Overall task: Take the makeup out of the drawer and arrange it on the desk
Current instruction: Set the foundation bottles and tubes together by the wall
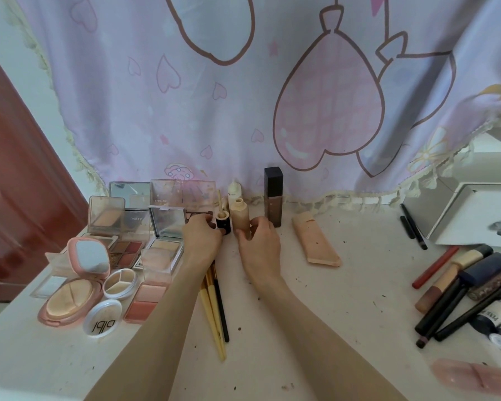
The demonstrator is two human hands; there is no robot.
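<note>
My left hand grips a small black-based bottle with a tan top and wand, standing at the back of the white desk. My right hand curls round the base of an open beige foundation bottle just beside it. A tall dark brown bottle and a white dropper bottle stand behind them. A peach tube lies to the right. Several open palettes and compacts sit in a group on the left. Gold and black brushes lie under my left forearm.
A pile of pens, tubes and lip products lies at the right edge. An open white drawer with a metal handle juts out at the right, two black pencils beside it. A pink curtain hangs behind. A pink item lies front right.
</note>
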